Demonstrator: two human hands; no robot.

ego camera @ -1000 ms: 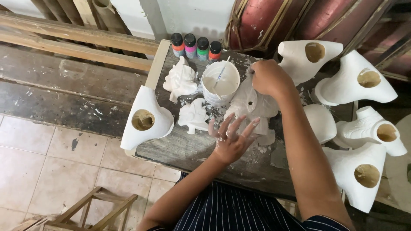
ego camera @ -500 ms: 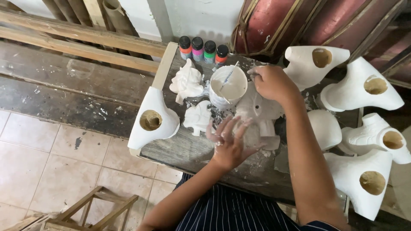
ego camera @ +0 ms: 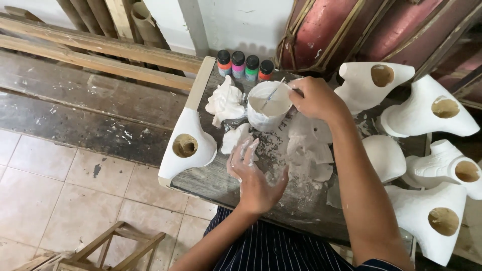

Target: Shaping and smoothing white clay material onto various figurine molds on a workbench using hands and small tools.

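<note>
Far left there's tiled floor and a wooden frame [ego camera: 100,251] down in the corner, with old planks [ego camera: 95,50] running along the wall. Then the table [ego camera: 211,183] starts, rough and splattered with white. On its left corner sits a hollow white cast [ego camera: 187,145] with its round opening facing up. Just behind it is a small lumpy white figure [ego camera: 225,102], and a second one [ego camera: 236,138] lies nearer the person, right beside the left hand [ego camera: 253,173]. That hand lies flat on the table, fingers spread wide and smeared with white, holding nothing.

Along the back edge stand four little paint bottles [ego camera: 244,65] with black caps. In front of them is a white cup [ego camera: 268,106] of white paint. The right hand [ego camera: 316,98] is curled tight around a thin brush [ego camera: 276,91], whose tip is dipped in the cup. Under that wrist lies a pale mask-like piece [ego camera: 309,145], flat on the table.

Over on the right it's a whole cluster of bigger white casts [ego camera: 427,113], several with round holes showing.
</note>
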